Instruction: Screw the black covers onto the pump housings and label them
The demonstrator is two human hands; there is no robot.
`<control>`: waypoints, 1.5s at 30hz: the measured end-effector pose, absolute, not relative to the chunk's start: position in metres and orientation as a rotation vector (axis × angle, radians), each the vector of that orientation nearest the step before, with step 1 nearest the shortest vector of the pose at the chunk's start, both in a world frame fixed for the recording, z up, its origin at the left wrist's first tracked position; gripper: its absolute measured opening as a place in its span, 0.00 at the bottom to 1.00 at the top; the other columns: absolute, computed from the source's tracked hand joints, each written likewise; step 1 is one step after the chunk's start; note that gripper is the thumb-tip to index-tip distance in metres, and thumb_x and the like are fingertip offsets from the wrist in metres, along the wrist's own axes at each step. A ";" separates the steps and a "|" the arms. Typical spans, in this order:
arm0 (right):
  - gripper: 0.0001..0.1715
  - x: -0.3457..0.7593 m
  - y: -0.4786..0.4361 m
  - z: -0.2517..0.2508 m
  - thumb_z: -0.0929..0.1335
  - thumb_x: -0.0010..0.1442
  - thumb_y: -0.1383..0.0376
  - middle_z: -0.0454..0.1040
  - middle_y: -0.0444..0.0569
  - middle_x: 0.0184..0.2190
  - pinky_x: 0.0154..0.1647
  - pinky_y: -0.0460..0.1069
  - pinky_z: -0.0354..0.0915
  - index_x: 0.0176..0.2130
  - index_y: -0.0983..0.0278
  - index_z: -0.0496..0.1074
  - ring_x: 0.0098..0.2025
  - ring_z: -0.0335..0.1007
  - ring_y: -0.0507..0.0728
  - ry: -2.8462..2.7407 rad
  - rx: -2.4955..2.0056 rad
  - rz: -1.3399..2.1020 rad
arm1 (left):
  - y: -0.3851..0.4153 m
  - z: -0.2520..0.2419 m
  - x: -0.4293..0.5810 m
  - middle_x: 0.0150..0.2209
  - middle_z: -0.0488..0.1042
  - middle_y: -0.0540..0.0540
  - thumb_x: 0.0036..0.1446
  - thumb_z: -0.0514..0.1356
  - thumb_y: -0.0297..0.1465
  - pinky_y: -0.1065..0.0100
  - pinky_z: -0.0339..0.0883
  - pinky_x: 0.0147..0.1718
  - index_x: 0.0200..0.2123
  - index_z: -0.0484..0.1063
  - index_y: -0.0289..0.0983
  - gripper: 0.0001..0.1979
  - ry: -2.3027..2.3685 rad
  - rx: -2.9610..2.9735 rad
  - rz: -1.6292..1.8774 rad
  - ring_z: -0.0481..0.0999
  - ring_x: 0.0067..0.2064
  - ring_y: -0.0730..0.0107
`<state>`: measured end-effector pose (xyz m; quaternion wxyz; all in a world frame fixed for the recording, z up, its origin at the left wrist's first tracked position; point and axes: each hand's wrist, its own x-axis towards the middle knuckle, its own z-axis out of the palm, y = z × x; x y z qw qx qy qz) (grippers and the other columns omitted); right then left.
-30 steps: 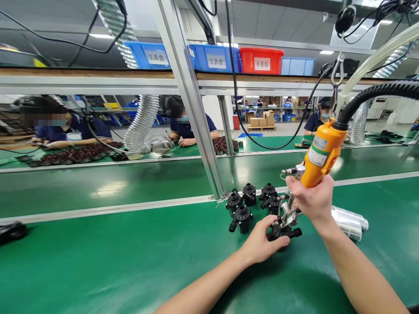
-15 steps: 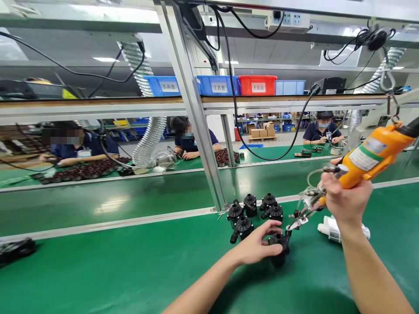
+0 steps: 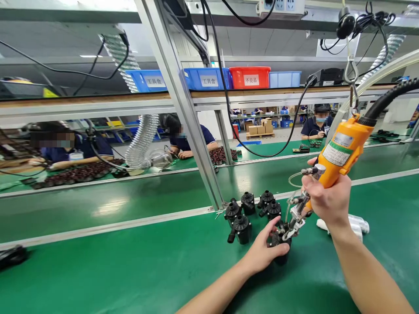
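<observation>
My right hand [image 3: 330,198] is wrapped round an orange power screwdriver [image 3: 343,141] with a metal feed head and a thin clear tube. The tool slants down to the left, its tip at the top of a black pump housing [image 3: 282,257]. Whether the tip touches a screw is hidden. My left hand [image 3: 262,250] grips this housing from the left, thumb in front and fingers behind. Just beyond it stand several similar black pumps [image 3: 242,229] with round tops and side spouts.
A white plastic-looking part [image 3: 358,224] lies right of the housing, partly behind my forearm. A metal post [image 3: 183,104] rises behind the pumps. The tool hangs from a hook [image 3: 351,72]. Blue bins [image 3: 209,80] and a red bin [image 3: 250,78] sit on the shelf; co-workers sit beyond.
The screwdriver has moved left and turned steeper, its tip now over the housing's top instead of its right side. My left hand has shifted slightly right, still on the housing. The view has shifted a little.
</observation>
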<state>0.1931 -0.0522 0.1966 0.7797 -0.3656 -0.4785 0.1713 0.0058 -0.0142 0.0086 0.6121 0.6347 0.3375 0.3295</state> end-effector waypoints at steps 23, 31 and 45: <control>0.23 0.170 -0.037 0.176 0.78 0.47 0.59 0.63 0.35 0.20 0.20 0.45 0.61 0.37 0.61 0.66 0.20 0.58 0.49 -1.187 -0.925 0.504 | -0.017 0.026 0.012 0.48 0.78 0.47 0.46 0.75 0.34 0.61 0.65 0.52 0.55 0.71 0.41 0.32 0.749 1.414 0.733 0.73 0.51 0.58; 0.25 0.211 -0.052 0.195 0.79 0.46 0.59 0.72 0.42 0.25 0.24 0.48 0.71 0.42 0.63 0.72 0.23 0.68 0.52 -1.035 -0.856 0.184 | -0.014 0.002 0.000 0.50 0.76 0.46 0.48 0.75 0.46 0.64 0.68 0.46 0.44 0.59 0.43 0.32 0.704 1.228 0.972 0.77 0.45 0.64; 0.24 0.200 -0.049 0.195 0.78 0.46 0.59 0.70 0.40 0.24 0.20 0.47 0.67 0.42 0.63 0.72 0.21 0.65 0.51 -1.039 -0.828 0.351 | -0.024 0.017 0.004 0.40 0.79 0.48 0.44 0.78 0.37 0.67 0.66 0.42 0.49 0.75 0.37 0.29 0.783 1.405 0.852 0.75 0.41 0.64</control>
